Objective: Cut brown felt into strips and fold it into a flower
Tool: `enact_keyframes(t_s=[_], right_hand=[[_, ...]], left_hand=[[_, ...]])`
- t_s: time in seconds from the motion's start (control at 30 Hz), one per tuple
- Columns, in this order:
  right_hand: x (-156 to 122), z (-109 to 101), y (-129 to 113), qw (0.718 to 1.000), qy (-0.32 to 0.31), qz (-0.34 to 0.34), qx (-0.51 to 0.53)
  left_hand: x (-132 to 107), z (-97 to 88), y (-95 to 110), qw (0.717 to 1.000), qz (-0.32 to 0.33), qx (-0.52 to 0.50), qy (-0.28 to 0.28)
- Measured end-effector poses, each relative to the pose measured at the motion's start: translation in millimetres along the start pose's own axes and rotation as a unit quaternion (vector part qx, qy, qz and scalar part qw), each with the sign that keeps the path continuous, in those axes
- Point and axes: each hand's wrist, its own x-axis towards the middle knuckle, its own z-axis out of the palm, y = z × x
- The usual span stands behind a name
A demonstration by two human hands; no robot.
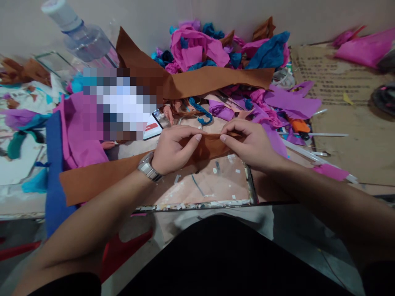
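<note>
L hand (175,150) & R hand (248,142): fingers pinching upper edge of long, brown, paper-like strip (210,149). Prob. folding/gathering step; next move likely needs even tension btwn hands.

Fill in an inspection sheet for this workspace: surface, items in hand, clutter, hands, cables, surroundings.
Surface: pinkish-tan tabletop, its front edge flecked with white; small scraps and smears on it.
Items in hand: long, flat brown strip of crepe-like material.
Clutter: crumpled heap of pink, blue and purple crepe-like pieces at the back; clear plastic bottle with a white cap at back left; printed brown cardboard sheet at right. A pixelated patch hides part of the table.
Hands: left hand and right hand both pinch the brown strip's upper edge.
Cables: none certain; a thin dark line at lower right is unclear.
Surroundings: plain pale wall behind.
</note>
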Motion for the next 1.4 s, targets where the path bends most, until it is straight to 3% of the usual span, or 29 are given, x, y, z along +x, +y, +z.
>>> enact_keyframes(t_s=[0.27,0.6,0.77,1.1,1.3,1.4], right_hand=[[1,0,3,1.000,0.009,0.010,0.001],[-5,8,2,0.998,-0.058,-0.033,-0.009],[-4,7,4,0.997,-0.070,-0.026,-0.006],[-4,8,10,0.998,-0.068,0.002,-0.008],[-4,8,8,0.995,-0.085,-0.046,-0.019],[-5,9,7,0.995,-0.094,-0.032,-0.013]], left_hand=[[2,-1.3,-4,0.999,0.022,0.030,0.033],[0,2.6,4,0.998,0.035,0.030,-0.051],[1,2.2,5,0.998,0.031,0.016,-0.057],[0,-0.6,2,0.996,-0.018,-0.003,-0.086],[-1,-0.6,5,0.992,-0.060,-0.015,-0.113],[-2,0.5,5,0.987,-0.074,-0.034,-0.138]])
